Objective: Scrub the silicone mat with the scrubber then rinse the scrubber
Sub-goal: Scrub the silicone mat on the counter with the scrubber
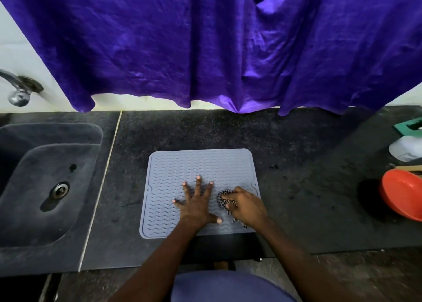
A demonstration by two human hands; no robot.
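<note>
A grey silicone mat (pixel 182 164) with a wavy ribbed surface lies flat on the dark stone counter, near its front edge. My left hand (pixel 197 202) presses flat on the mat's lower middle, fingers spread apart. My right hand (pixel 245 204) rests on the mat's right side, closed over a black-and-white mesh scrubber (pixel 223 199). Part of the scrubber shows to the left of my fingers and below my palm; the remainder is hidden under the hand.
A dark stone sink (pixel 45 183) with a metal drain is at the left, a metal tap (pixel 17 89) above it. At the right edge stand an orange bowl (pixel 402 196), a white bottle (pixel 406 148) and a green item (pixel 411 125). Purple cloth (pixel 205 46) hangs over the back wall.
</note>
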